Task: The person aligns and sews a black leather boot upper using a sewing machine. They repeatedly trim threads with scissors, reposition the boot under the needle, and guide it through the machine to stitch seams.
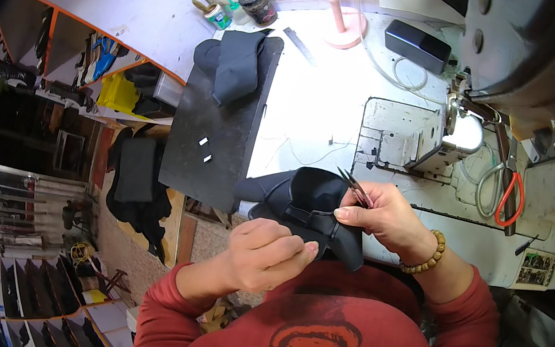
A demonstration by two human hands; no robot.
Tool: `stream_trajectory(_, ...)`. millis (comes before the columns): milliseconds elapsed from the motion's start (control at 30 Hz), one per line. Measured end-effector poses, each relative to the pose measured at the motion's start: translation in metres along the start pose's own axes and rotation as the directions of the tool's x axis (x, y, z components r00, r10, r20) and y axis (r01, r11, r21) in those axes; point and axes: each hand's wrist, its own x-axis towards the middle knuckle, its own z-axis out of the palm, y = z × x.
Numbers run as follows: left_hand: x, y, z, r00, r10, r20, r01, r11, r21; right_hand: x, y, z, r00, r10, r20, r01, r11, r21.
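Observation:
A black piece of sewn work, like a shoe upper with a raised opening and seams, is held up at the near edge of the white table. My right hand pinches its right side between thumb and fingers. In the same hand are small pointed snips or tweezers, their tips up and to the left; the exact kind is not clear. My left hand is closed just below the lower left edge of the black piece. Its fingers are curled, and whatever they pinch is hidden.
A sewing machine stands on the right, with red-handled scissors beside it. Folded black pieces lie on a dark board to the left. At the back are a pink stand, a black box and a dark jar.

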Motion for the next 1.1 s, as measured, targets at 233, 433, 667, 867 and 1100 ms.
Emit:
stream_trajectory(233,0.000,-0.006,0.005,1.000,0.010,0.010,-0.010,0.999,-0.049,-0.004,0.003,-0.002,1.000,0.002,-0.016,-0.001,0.998,0.063)
stream_trajectory(433,-0.010,0.002,0.008,0.999,-0.010,0.048,0.012,0.999,-0.042,-0.003,0.030,-0.010,0.998,0.037,0.054,-0.044,0.990,0.132)
stream_trajectory(667,-0.032,0.019,0.029,0.990,-0.118,0.076,0.123,0.989,-0.076,-0.013,0.061,-0.014,0.995,0.097,-0.002,-0.096,0.991,0.095)
stream_trajectory(867,-0.041,0.020,0.033,0.978,-0.127,0.167,0.141,0.987,-0.076,-0.020,0.059,-0.011,0.871,-0.488,-0.062,0.338,0.684,-0.646)
stream_trajectory(1100,-0.039,0.020,0.033,0.978,-0.142,0.154,0.154,0.986,-0.069,-0.058,0.034,-0.010,0.800,-0.541,0.258,0.306,-0.002,-0.952)
